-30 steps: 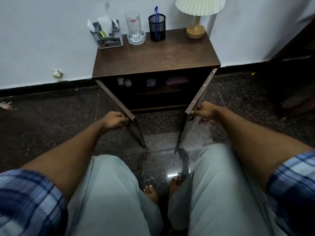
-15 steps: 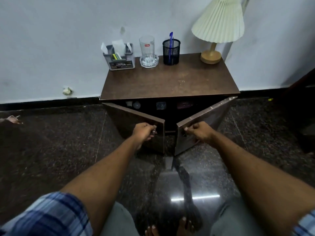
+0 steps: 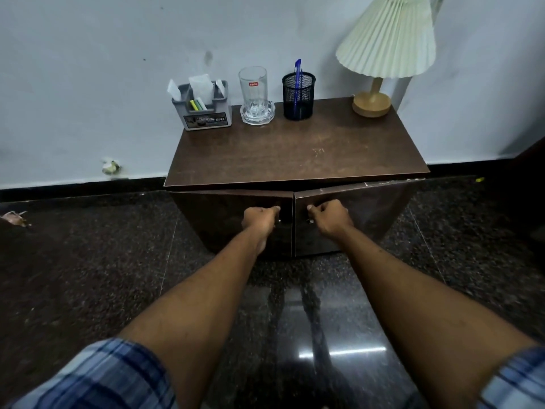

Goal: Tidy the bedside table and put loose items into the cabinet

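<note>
Count on the tabletop [image 3: 295, 154]: 4 groups, all in a row along the back edge by the wall.

1. One grey desk organizer [image 3: 203, 112], far left. Holds three white paper slips sticking up, plus a yellow and a green marker-like item in the front pocket. Label on the front reads "OPEL".
2. One clear glass tumbler [image 3: 253, 88], red logo, standing upright in one clear glass dish [image 3: 257, 115]. Tumbler looks empty.
3. One black mesh pen cup [image 3: 298, 95], just right of the dish, not touching. One blue pen [image 3: 297, 72] inside, tilted slightly.
4. One lamp [image 3: 383, 48], far right: pleated pale shade, round wooden base on the corner, well apart from the pen cup.

Front and middle of the tabletop carry nothing, only scuffs.

Cabinet below: 2 doors. Left door [image 3: 224, 219] sits nearly flush. Right door [image 3: 368, 208] is slightly ajar, its top edge angling out from under the tabletop on the hinge side. Doors meet at the centre seam. Interior not visible.

Hands: 2. Left hand [image 3: 259, 219] is curled closed around the left door's small metal knob. Right hand [image 3: 328, 216] is likewise curled closed on the right door's knob [image 3: 309, 222], just visible under the fingers. Hands sit near each other either side of the seam, not touching.

Floor: dark polished granite. One small scrap at far left [image 3: 14, 218], can't tell what it is.
</note>
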Action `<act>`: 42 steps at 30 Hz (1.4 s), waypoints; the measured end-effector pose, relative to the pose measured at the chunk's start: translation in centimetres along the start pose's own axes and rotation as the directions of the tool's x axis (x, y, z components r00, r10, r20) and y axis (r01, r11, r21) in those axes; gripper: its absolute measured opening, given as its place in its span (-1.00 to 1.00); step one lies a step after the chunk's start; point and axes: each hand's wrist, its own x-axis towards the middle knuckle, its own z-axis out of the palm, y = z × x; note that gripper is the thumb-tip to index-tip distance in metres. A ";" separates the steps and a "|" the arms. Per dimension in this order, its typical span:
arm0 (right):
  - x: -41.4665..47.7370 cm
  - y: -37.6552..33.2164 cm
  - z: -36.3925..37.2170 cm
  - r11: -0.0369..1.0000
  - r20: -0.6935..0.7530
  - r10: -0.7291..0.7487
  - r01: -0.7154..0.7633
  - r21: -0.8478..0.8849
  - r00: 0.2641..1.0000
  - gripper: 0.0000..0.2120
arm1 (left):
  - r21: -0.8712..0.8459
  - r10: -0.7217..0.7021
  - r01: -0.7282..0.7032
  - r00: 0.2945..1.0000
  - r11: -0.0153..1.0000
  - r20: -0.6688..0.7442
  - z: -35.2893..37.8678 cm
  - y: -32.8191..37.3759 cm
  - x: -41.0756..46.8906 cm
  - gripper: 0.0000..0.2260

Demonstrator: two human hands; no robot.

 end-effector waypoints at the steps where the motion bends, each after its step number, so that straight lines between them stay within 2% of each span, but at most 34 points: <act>1: 0.3 -0.2 0.1 1.000 -0.010 0.008 -0.008 -0.001 1.000 -0.65 | 0.004 -0.003 0.003 1.000 1.000 -0.004 0.1 0.2 0.2 -0.80; 9: 2.0 -0.8 0.9 0.999 -0.063 0.038 -0.037 0.018 0.997 -0.64 | -0.008 -0.024 0.024 1.000 1.000 0.016 0.5 1.4 1.0 -0.70; 16: 2.6 -1.0 1.1 0.999 -0.077 0.047 -0.046 0.017 0.996 -0.63 | 0.020 0.001 -0.001 1.000 1.000 -0.010 0.8 1.9 1.4 -0.78; 20: 2.5 -1.3 1.1 0.999 -0.090 0.052 -0.054 -0.011 0.995 -0.63 | 0.107 0.073 -0.071 0.997 0.992 -0.011 0.7 1.6 1.2 -0.76; 23: 2.2 -1.5 1.1 0.997 -0.093 0.052 -0.056 -0.043 0.994 -0.63 | 0.279 0.192 -0.194 0.981 0.941 0.036 0.7 0.7 0.3 -0.76; 26: 1.8 -1.6 0.6 0.997 -0.023 0.026 -0.027 -0.067 0.999 -0.61 | 0.295 0.218 -0.235 0.972 0.926 0.090 0.4 0.3 -0.8 -0.73; 29: 1.1 -1.7 -0.3 0.996 0.098 -0.025 0.033 -0.082 0.995 -0.62 | 0.169 0.187 -0.232 0.952 0.958 0.244 0.0 0.4 -1.6 -0.68; 32: 0.2 -1.6 -1.2 0.991 0.200 -0.110 0.124 -0.058 0.974 -0.72 | 0.163 0.180 -0.256 0.909 0.953 0.376 -0.7 1.1 -2.7 -0.62; 33: -0.1 -1.5 -1.5 0.989 0.238 -0.135 0.146 -0.030 0.962 -0.66 | 0.176 0.187 -0.275 0.898 0.945 0.399 -1.0 1.4 -3.3 -0.58; 36: -1.7 -1.9 -2.8 0.981 0.335 -0.187 0.195 0.007 0.924 -0.29 | 0.235 0.221 -0.320 0.903 0.918 0.368 -1.6 3.0 -4.9 -0.42; 37: -2.2 -2.1 -3.2 0.977 0.339 -0.203 0.213 0.008 0.919 -0.24 | 0.250 0.241 -0.340 0.903 0.906 0.356 -1.8 3.6 -5.4 -0.41; 39: -3.1 -2.8 -4.1 0.971 0.312 -0.226 0.240 -0.005 0.923 -0.29 | 0.262 0.273 -0.379 0.890 0.888 0.365 -2.2 4.8 -6.9 -0.46; 42: -5.4 -4.4 -6.4 0.956 0.263 -0.258 0.285 -0.070 0.930 -0.48 | 0.253 0.303 -0.416 0.871 0.873 0.386 -3.3 6.5 -9.1 -0.52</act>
